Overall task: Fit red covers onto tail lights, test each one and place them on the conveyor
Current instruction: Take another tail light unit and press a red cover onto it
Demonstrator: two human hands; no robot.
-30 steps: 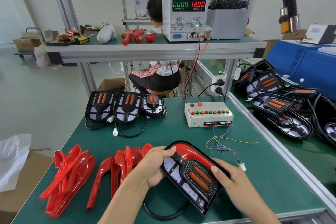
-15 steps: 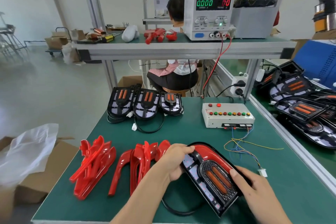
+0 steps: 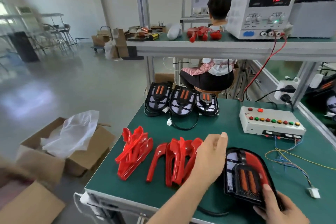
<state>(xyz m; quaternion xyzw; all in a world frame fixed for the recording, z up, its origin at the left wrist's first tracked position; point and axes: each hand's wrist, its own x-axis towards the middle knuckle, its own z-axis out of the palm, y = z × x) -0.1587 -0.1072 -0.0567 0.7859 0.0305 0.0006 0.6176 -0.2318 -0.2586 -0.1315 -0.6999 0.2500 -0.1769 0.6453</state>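
Green matting covers the workbench (image 3: pixel 209 114), which stands in a factory hall with a pale shiny floor. I take the white test box (image 3: pixel 272 122) with its row of coloured buttons as the landmark; it sits at the right rear of the bench.

Nearer to the camera than this box lies the tail light (image 3: pixel 247 178), a black housing with two orange strips and a red cover already along its right edge. The right hand (image 3: pixel 280 209) holds its near end, the thumb pressed on top and the fingers curled below. The left hand (image 3: pixel 209 158) is left of the tail light, above the bench, fingers loosely bent and holding nothing; I cannot tell if it touches the covers under it.

Further left of the box, two groups of loose red covers lie on the mat: one group (image 3: pixel 178 160) is partly under the left hand, the other pile (image 3: pixel 134 152) is near the left edge. Three more tail lights (image 3: pixel 183 100) stand in a row at the rear edge, left of the box. Thin coloured wires (image 3: pixel 294 158) run from the box to a white connector (image 3: pixel 313 192). On the shelf above the box stands a power supply (image 3: pixel 261 11) showing red digits. A person (image 3: pixel 212 56) sits behind the bench with their back to the camera. Open cardboard boxes (image 3: pixel 72 151) with white plastic stand on the floor, far left.
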